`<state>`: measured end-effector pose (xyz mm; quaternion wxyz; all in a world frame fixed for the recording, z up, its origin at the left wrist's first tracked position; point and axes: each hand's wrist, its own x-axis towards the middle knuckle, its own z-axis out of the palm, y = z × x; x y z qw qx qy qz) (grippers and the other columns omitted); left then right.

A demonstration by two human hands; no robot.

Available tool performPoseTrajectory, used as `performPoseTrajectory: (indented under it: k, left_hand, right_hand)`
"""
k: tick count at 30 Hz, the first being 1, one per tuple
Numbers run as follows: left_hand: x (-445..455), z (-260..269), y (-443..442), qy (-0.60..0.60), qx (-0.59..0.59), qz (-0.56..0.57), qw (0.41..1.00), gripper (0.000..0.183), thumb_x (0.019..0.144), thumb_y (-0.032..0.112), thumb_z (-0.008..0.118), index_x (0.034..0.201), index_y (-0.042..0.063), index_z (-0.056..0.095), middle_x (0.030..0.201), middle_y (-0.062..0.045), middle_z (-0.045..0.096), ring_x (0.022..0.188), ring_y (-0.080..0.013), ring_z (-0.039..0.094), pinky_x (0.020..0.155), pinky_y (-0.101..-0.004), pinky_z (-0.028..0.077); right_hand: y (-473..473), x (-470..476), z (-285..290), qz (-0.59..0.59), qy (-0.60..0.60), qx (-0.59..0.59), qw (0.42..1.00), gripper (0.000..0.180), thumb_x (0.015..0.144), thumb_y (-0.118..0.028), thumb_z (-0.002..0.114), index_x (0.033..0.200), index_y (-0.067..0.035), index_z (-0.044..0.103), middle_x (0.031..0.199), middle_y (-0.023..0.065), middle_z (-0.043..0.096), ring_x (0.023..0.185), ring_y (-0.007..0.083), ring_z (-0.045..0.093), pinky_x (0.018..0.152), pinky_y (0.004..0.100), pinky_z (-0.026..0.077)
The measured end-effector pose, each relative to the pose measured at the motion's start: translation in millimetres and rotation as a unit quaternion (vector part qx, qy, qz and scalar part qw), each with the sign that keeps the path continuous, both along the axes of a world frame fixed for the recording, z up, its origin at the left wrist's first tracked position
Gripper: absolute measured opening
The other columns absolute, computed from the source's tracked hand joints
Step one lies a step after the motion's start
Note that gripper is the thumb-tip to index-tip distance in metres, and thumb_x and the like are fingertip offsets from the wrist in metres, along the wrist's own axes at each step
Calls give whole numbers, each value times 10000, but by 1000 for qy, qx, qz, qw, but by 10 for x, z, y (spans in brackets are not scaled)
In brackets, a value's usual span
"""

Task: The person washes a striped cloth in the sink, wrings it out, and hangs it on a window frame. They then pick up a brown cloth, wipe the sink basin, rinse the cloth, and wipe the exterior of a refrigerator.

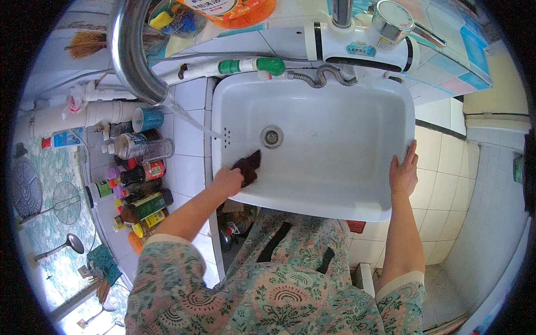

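My left hand [229, 181] is closed around a dark brown cloth [250, 168] and presses it against the near left corner of a white ceramic sink [326, 167]. The round metal drain [272, 137] lies just beyond the cloth. Water [192, 119] runs from a curved chrome spout [138, 67] towards the overflow holes at the sink's left wall. My right hand [404, 171] rests on the sink's right rim, fingers extended, with nothing held in it.
Bottles [142, 209] and a blue cup [148, 119] stand along the left. Behind the sink are a white electric faucet heater [364, 46], a corrugated hose [322, 77], white and green pipes [247, 66] and an orange detergent bottle [240, 12].
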<state>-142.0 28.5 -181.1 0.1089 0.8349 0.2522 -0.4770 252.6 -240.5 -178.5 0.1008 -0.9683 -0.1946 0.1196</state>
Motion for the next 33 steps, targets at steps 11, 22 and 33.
performPoseTrajectory:
  k: [11,22,33]
  left_hand:
    - [432,-403,-8,97,16,-245,965,297,741,204,637,1015,92,654,1243,-118,473,1137,-335,410,890,-480,390]
    - [1760,-1225,-1192,-127,-333,395,847,394,774,185,573,1157,94,573,1164,-141,563,1069,-279,521,926,-359,392]
    - [2641,-1344,-1736,-306,-214,-355,857,499,859,229,495,1341,310,390,1492,48,132,1372,-275,106,1053,-608,117]
  right_hand:
    - [-38,23,-44,12,-18,1,1000,741,824,-190,570,1420,-187,129,1201,100,485,933,298,599,675,404,539]
    - [-12,58,-37,1,13,-24,1000,762,811,-190,576,1421,-174,118,1178,101,474,876,278,600,646,384,542]
    - [-43,91,-90,2,24,-17,1000,782,787,-189,593,1418,-149,133,1135,103,479,917,288,573,675,405,534]
